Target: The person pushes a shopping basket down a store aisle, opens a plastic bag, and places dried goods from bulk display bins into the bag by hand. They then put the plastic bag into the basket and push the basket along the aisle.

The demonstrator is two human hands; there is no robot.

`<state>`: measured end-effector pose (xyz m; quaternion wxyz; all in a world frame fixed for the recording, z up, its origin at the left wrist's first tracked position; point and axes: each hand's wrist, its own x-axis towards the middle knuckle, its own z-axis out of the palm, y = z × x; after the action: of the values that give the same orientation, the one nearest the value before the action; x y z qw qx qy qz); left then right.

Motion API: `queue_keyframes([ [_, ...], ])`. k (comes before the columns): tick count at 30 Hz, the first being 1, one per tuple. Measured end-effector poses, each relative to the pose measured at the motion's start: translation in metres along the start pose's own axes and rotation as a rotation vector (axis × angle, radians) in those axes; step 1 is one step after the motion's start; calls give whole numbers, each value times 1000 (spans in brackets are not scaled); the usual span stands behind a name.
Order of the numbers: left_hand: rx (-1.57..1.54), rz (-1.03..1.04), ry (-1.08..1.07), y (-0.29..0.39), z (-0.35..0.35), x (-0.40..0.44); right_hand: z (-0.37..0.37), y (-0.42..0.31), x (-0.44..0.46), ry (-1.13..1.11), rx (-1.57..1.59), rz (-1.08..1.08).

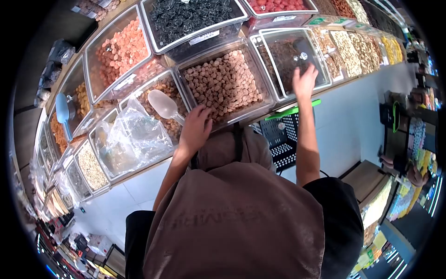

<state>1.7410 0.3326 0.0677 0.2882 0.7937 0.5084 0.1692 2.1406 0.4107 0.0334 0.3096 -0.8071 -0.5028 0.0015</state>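
Note:
An uncovered clear bin [223,86] of small brown wrinkled pieces, perhaps dried fruit, lies in front of me. My left hand [196,128] rests on its front left corner, fingers stretched over the rim. To the right, my right hand [305,83] reaches over a clear white-edged lid [278,39], fingers apart, close below its knob [304,56]. Another white edge and a second shiny knob beside it suggest two stacked lids. Dark contents beneath are hard to make out. A translucent scoop [163,103] lies left of my left hand.
A crumpled plastic bag [137,137] lies over the front left bins. Behind stand bins of black pieces [186,18], orange pieces [123,49] and red pieces [276,5]. A blue scoop [62,111] is far left. A black basket [282,139] with a green handle hangs below the counter edge.

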Motion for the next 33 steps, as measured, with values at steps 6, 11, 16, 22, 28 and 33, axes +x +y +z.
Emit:
queue_keyframes([
  [6, 129, -287, 93, 5, 20, -13, 40, 30, 62, -149, -286, 3],
  [11, 79, -469, 171, 16, 35, -23, 44, 33, 96, -317, -347, 113],
  [16, 182, -420, 228, 16, 48, -16, 32, 30, 85, -355, -244, 81],
  [22, 141, -490, 283, 11, 53, -7, 37, -14, 32, -456, -6, -102],
  [28, 173, -497, 323, 9, 55, -7, 57, -71, -4, -542, 94, -91],
  [33, 25, -486, 311, 4, 40, -13, 78, -119, -38, -543, 247, -58],
])
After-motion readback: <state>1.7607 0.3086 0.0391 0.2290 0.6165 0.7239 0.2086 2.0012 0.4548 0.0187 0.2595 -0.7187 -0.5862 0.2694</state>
